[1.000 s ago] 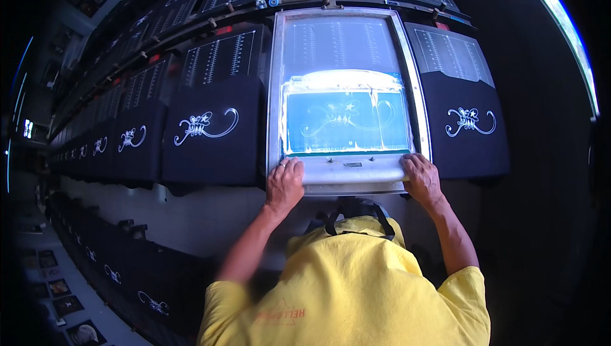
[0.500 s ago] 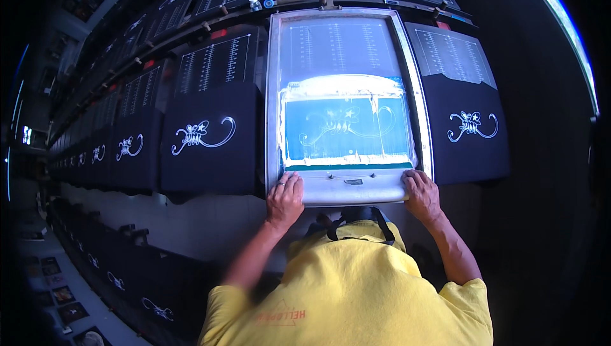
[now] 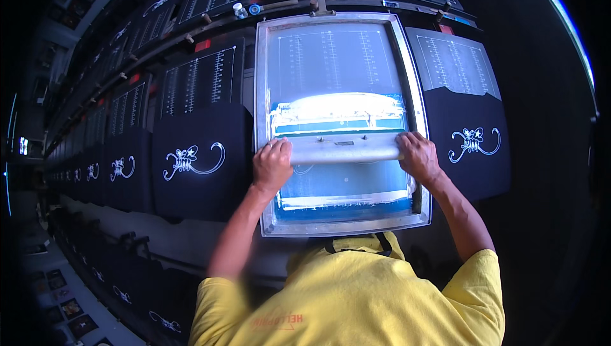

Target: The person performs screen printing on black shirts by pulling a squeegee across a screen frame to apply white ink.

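A silver-handled squeegee (image 3: 344, 149) with a dark green blade edge lies crosswise over the middle of a screen-printing frame (image 3: 344, 227). My left hand (image 3: 272, 163) is wrapped round its left end and my right hand (image 3: 419, 156) grips the right end. Beyond the blade, a thick band of white ink (image 3: 340, 105) spans the mesh. Blue stencil (image 3: 347, 184) shows on the near side, with a streak of white along its lower part. Part of the stencil's design is covered by the squeegee.
Black shirts with white scorpion-like prints lie on boards to the left (image 3: 197, 161) and right (image 3: 474, 145) of the frame. A rail (image 3: 280, 4) with pegs runs behind it, holding a small bottle (image 3: 240, 11) and a roll of blue tape (image 3: 255, 9).
Both hands have moved the squeegee away from me, from the frame's near end to its middle. The near bar of the frame and the lower stencil are now uncovered.
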The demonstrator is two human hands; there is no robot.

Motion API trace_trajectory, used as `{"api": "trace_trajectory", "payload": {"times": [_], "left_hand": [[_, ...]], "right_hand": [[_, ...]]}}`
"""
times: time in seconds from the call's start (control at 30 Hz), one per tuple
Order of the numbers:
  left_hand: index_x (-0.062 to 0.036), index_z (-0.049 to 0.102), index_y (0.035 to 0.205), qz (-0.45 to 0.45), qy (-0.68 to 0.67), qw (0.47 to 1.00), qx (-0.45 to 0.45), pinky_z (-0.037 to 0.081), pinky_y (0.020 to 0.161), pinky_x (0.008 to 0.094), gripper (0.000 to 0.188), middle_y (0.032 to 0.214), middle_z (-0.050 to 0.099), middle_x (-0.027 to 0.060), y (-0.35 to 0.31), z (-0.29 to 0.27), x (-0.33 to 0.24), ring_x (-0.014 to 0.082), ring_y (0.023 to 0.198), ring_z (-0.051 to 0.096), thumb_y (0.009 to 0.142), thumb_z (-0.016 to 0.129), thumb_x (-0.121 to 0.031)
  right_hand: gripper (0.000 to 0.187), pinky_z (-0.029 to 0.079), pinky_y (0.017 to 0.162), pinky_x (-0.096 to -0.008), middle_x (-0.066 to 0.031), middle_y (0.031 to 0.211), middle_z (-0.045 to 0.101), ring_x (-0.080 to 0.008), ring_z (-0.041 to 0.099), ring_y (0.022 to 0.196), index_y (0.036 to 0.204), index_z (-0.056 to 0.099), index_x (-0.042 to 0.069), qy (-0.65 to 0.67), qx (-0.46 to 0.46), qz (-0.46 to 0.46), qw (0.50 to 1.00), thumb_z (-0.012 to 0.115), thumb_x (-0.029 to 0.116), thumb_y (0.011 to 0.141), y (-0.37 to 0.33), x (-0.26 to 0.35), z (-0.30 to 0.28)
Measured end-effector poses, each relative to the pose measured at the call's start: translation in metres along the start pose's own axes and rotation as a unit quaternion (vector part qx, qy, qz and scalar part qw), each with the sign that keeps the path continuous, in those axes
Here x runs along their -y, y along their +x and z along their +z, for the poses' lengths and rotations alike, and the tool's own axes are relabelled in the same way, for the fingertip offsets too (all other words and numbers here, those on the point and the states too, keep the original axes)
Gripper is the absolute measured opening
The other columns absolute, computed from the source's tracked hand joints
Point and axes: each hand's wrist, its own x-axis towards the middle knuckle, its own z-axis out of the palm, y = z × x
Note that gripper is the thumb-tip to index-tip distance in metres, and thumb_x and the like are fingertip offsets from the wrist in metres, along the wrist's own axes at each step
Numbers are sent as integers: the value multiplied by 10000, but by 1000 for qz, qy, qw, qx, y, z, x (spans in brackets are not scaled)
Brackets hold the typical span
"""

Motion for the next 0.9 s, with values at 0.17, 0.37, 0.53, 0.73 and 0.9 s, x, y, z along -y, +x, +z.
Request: {"api": "trace_trajectory", "payload": {"times": [0.17,0.37,0.53,0.73,0.9], "left_hand": [[-40,695,907,-50,-9,994,95,570,718,446,247,877,721,144,42,2,20,339,795,696,677,622,8],[-39,732,1000,-110,-15,973,200,554,781,520,324,888,703,240,77,-21,22,426,862,690,712,590,4],[-16,702,915,-96,-18,984,149,560,767,492,224,885,709,219,61,-37,15,400,846,698,726,589,25],[-5,672,896,-59,-16,993,100,572,765,429,173,927,723,172,-12,-66,-31,328,862,702,741,604,30],[-3,668,917,-42,-8,996,73,576,805,415,194,982,724,154,-79,-68,-63,324,946,695,740,599,40]], "right_hand": [[148,579,712,-421,-116,850,671,-310,677,833,859,635,19,8,13,-8,1000,680,34,719,49,-25,-6],[164,576,751,-432,-137,875,698,-306,698,852,904,687,29,5,75,23,997,656,28,743,74,-28,-27],[214,579,760,-425,-119,932,700,-293,692,913,946,695,24,-11,18,-2,1000,663,15,734,55,-11,-44],[222,584,750,-400,-103,950,685,-291,671,913,932,641,25,43,-23,-8,999,669,-2,714,-33,19,-33],[307,564,825,-401,-96,1063,676,-289,645,1008,982,613,35,66,4,15,998,678,-22,687,-98,51,-28]]}}
